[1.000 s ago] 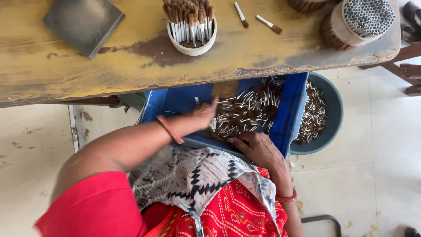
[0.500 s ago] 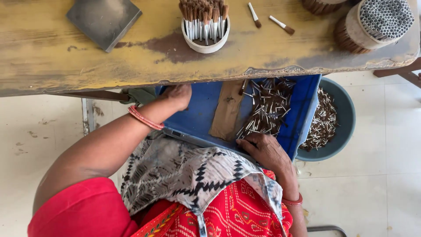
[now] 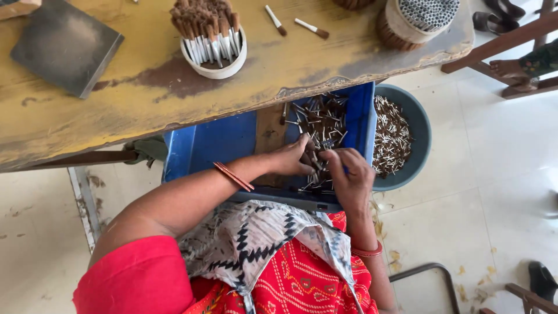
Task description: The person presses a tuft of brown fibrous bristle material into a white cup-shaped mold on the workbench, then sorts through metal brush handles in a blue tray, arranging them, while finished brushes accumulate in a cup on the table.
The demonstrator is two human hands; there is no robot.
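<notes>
Left hand [image 3: 290, 160] and right hand [image 3: 347, 174], fingers curled, gather small white-tipped sticks [image 3: 322, 125] in the blue tray [image 3: 203, 145]; whether either holds any is unclear.

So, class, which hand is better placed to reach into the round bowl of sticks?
Probably the right hand: it lies nearer the bowl; the left hand sits farther across the blue tray.

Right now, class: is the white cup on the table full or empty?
Full: the white cup on the yellow table is packed with upright brown-tipped sticks.
</notes>
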